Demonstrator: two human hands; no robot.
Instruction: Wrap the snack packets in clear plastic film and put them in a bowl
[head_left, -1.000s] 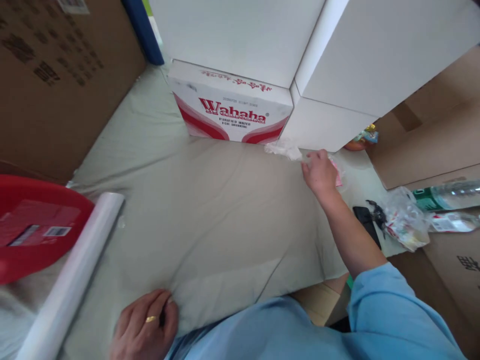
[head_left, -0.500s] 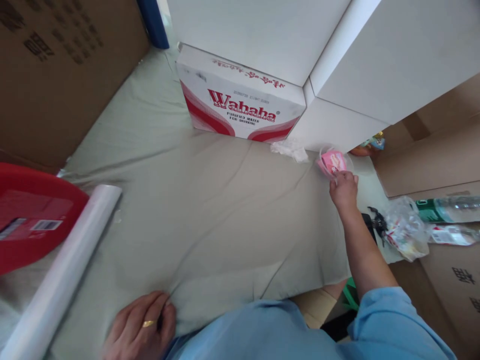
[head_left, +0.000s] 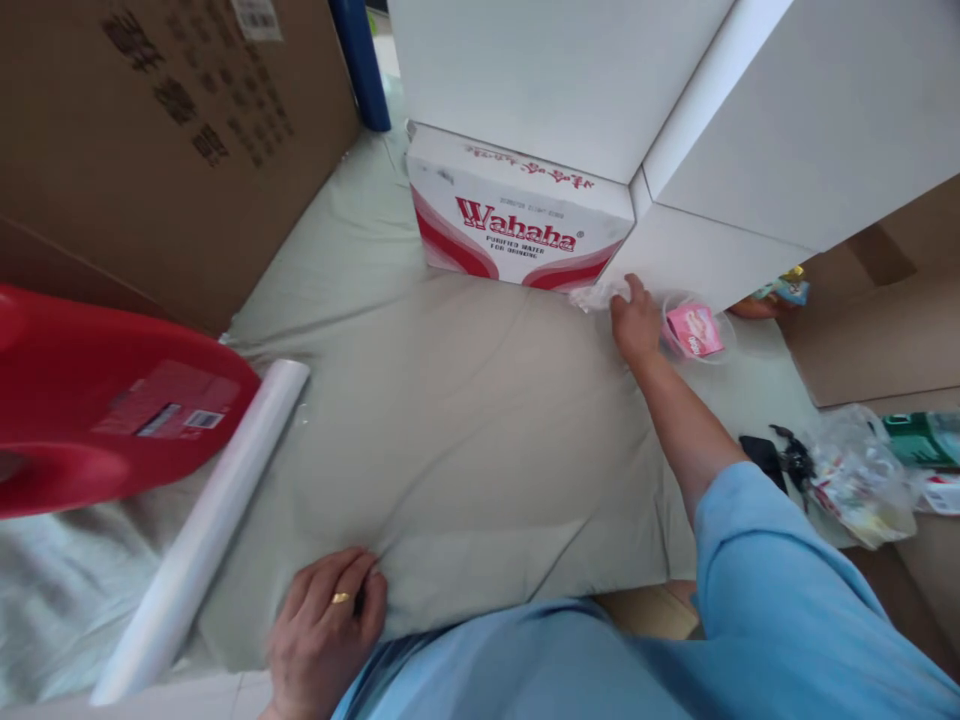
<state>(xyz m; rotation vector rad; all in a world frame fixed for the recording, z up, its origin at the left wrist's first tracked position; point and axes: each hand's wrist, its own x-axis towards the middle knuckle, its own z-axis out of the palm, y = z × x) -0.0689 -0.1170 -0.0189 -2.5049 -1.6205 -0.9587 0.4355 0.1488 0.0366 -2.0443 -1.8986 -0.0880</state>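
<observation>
While the right hand (head_left: 636, 325) lay at one o'clock on the cloth (head_left: 450, 400), fingers touching the crumpled white wad (head_left: 596, 296) against the Wahaha box (head_left: 517, 225), no grip could be confirmed, the hand hiding the wad's near side. The left hand (head_left: 326, 625), at six o'clock, had fingers clenched on the cloth's fold. Risk: the wad could slip free, or the wrist knock the pink packet (head_left: 694, 330) at its three o'clock.

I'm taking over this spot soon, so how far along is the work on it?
Done: the grey-green cloth lies spread out. In hand: the left hand pinches its near edge, and the right hand touches a crumpled white scrap by the Wahaha box. Left, probably: creases in the cloth, plus the pink packet and the film roll lying on it.
</observation>
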